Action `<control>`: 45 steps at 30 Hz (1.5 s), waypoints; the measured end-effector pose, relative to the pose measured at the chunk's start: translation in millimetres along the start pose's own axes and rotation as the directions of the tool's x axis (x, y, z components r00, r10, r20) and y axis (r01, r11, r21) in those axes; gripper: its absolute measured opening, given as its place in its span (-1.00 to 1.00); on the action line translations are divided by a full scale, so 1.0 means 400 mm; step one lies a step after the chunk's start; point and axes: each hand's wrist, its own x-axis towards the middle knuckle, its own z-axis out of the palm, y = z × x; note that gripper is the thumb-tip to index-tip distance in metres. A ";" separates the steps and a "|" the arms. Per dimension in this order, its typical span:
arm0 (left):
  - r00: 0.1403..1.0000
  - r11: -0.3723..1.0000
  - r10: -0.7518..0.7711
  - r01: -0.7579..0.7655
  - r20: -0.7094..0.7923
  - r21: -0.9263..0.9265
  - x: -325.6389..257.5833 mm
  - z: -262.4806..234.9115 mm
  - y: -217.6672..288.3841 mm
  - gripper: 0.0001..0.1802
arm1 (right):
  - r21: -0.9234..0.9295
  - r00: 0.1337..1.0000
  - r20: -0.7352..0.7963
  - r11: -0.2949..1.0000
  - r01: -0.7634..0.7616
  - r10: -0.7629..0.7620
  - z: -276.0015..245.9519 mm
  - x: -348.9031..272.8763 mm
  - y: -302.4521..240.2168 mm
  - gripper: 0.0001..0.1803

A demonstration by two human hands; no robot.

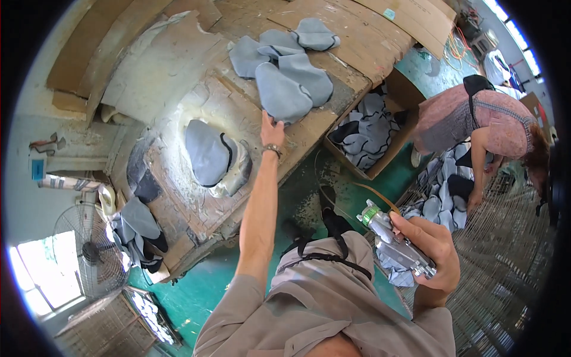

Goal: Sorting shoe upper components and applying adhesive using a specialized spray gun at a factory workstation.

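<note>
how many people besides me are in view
1: a person in a pink patterned top bends over grey and black fabric pieces at the right, beyond the cardboard box. Others may be hidden.

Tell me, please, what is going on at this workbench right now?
A person stands at a cardboard-covered workbench. Their left hand reaches out and touches the nearest of a pile of grey fabric pieces, while their right hand grips a metal spray gun held back near the body. Another grey piece sits on a white-crusted mould. Nearby, a co-worker bends over more fabric pieces on the floor, beside an open box of pieces.
</note>
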 end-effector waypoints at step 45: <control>0.501 0.377 -0.842 0.813 0.203 -0.443 -1.206 -0.574 -1.008 -0.68 | -0.579 0.991 0.020 0.807 0.119 -0.131 0.673 0.166 -0.623 -0.43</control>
